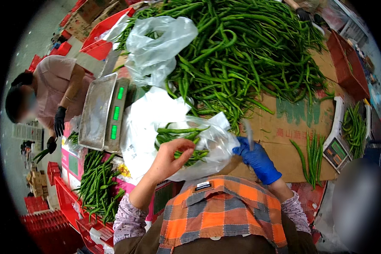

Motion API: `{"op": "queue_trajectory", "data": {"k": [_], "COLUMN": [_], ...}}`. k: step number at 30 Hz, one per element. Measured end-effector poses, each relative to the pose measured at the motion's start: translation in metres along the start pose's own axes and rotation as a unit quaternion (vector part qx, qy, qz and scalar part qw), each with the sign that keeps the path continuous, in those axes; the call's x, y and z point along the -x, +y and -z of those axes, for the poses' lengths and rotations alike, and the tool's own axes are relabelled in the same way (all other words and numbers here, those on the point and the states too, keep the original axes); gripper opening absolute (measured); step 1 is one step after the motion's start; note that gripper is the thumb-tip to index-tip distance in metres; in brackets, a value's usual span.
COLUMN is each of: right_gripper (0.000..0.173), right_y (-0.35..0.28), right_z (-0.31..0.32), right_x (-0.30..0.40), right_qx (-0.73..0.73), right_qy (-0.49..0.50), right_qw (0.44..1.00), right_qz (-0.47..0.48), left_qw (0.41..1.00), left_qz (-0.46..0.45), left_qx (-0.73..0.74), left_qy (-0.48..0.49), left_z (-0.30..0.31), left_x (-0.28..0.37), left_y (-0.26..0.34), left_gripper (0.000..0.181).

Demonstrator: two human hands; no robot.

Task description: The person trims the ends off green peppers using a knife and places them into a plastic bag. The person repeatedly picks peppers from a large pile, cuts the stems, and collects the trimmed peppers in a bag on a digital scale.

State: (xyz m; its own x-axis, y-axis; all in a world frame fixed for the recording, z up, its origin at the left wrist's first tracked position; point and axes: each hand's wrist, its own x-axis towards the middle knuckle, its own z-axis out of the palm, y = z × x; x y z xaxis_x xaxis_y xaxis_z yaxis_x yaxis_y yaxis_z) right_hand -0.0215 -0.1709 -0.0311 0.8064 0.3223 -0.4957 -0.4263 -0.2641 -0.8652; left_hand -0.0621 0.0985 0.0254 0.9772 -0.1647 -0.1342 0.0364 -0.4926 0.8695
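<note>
In front of me lies a clear plastic bag (216, 158) with long green peppers (184, 130) at its left side. My bare left hand (171, 155) hovers over these peppers, thumb and curled fingers apart, with nothing seen between them. My right hand (257, 160), in a blue glove, pinches the bag's right edge. White plastic bags (150, 119) are spread just beyond my left hand. Past both hands rises a large heap of green peppers (241, 57), with a crumpled translucent bag (158, 44) resting against its left side.
A weighing scale (98, 111) with lit green displays stands left; another scale (338, 152) is at right. Loose peppers (312, 157) lie on the cardboard (292, 127). A red crate (66, 193) with peppers (98, 187) sits lower left. A gloved co-worker (58, 85) bends at far left.
</note>
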Motion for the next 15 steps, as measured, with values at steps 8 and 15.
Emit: {"op": "queue_trajectory", "data": {"k": [8, 15], "right_gripper": [0.032, 0.035], "right_y": [0.025, 0.029], "right_z": [0.027, 0.022], "right_x": [0.004, 0.021], "right_qx": [-0.346, -0.388], "right_qy": [0.05, -0.087], "right_qw": [0.936, 0.917], "right_qz": [0.036, -0.036], "left_qw": [0.982, 0.84], "left_qz": [-0.133, -0.268], "left_qx": [-0.089, -0.466], "left_qy": [0.095, 0.079], "left_z": [-0.043, -0.079], "left_x": [-0.107, -0.192], "left_y": [0.004, -0.014], "left_gripper": [0.017, 0.012]}}
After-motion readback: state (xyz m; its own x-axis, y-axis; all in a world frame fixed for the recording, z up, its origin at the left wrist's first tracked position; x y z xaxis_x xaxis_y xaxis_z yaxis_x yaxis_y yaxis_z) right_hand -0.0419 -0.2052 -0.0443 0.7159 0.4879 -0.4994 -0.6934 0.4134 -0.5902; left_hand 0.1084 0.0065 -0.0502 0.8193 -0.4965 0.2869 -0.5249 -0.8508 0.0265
